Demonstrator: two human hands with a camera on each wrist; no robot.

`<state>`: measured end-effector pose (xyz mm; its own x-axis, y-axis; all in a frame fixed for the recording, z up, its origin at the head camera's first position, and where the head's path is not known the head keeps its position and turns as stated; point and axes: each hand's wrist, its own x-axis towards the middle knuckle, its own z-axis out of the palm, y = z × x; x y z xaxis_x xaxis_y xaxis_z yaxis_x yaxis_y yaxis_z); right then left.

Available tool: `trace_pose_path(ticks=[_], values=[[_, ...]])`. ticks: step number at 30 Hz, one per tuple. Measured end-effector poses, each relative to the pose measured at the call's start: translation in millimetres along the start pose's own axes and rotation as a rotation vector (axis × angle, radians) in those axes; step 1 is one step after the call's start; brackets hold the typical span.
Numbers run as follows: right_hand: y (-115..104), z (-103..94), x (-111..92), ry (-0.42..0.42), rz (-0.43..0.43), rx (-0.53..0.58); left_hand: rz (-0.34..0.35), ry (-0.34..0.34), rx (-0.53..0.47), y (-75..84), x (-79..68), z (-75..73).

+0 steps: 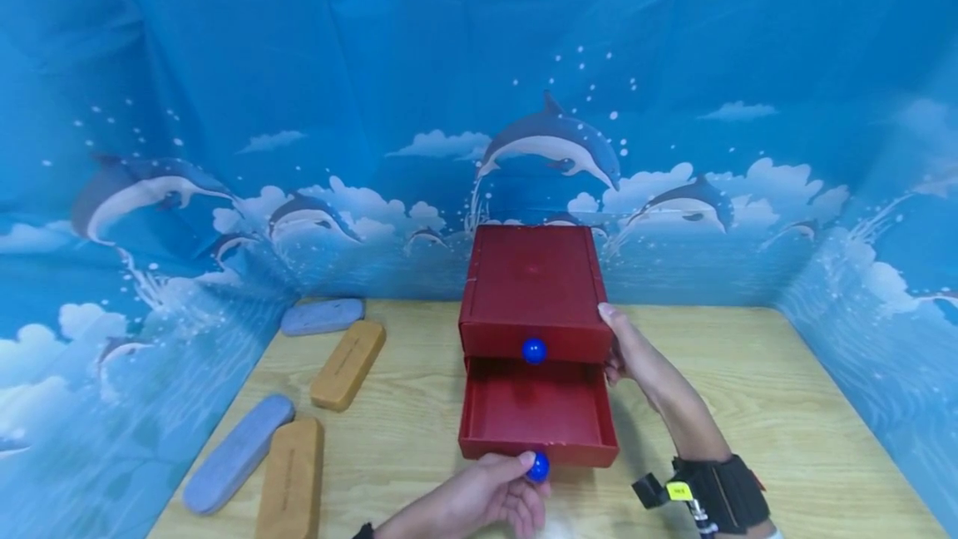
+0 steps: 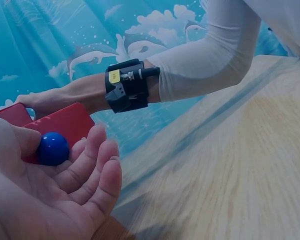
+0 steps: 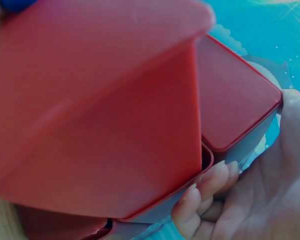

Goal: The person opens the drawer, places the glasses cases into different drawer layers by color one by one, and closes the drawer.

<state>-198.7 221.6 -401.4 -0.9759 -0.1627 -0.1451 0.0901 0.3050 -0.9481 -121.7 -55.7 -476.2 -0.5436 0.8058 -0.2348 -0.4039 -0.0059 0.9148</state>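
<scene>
A red drawer cabinet (image 1: 533, 277) stands on the table with a blue knob (image 1: 534, 350) on its closed upper drawer. Beneath that, a red drawer (image 1: 535, 414) is pulled out, its bare inside showing. My left hand (image 1: 490, 496) pinches this drawer's blue knob (image 2: 53, 149) between thumb and index finger, the other fingers loosely bent. On the cabinet's right side, my right hand (image 1: 634, 356) grips the body, thumb at the top edge and fingers on the side wall. In the right wrist view another red front (image 3: 65, 224) shows below the pulled-out drawer.
Left on the wooden table (image 1: 404, 406) lie a grey-blue case (image 1: 322, 317) and a tan case (image 1: 348, 364) at the back, with another grey-blue case (image 1: 239, 453) and tan case (image 1: 290, 481) nearer. A blue dolphin-print curtain (image 1: 374, 106) surrounds the table's back and sides.
</scene>
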Motion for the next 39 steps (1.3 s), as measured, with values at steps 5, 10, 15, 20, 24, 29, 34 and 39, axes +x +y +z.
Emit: trace_pose_path(ticks=[5, 10, 15, 20, 24, 29, 34, 39], values=[[-3.2, -1.1, 0.1, 0.004, -0.011, 0.004, 0.008, -0.026, 0.000, 0.4, -2.6, 1.0], [-4.0, -1.4, 0.6, -0.004, -0.003, 0.003, 0.002, -0.051, 0.008, 0.4, -6.0, 1.4], [-2.8, -1.3, 1.2, -0.008, -0.004, 0.003, -0.028, -0.018, 0.006, -1.1, -11.1, 3.8], [-3.1, -1.3, 1.5, -0.010, -0.008, 0.007, -0.064, 0.024, -0.022, -2.3, -14.1, 6.4], [-3.3, -1.2, 1.6, -0.011, -0.002, 0.006, -0.059, 0.043, -0.027, -4.5, -16.2, 9.4], [-1.2, -1.3, 1.8, -0.009, 0.001, -0.001, -0.023, 0.044, 0.025, -7.9, -17.5, 13.0], [1.0, -1.5, 2.6, -0.015, -0.001, -0.005, -0.123, 0.044, 0.017, -7.2, -23.4, 12.5], [0.5, -1.2, 2.2, -0.018, -0.002, -0.004, -0.222, 0.034, -0.026, -6.3, -28.3, 12.4]])
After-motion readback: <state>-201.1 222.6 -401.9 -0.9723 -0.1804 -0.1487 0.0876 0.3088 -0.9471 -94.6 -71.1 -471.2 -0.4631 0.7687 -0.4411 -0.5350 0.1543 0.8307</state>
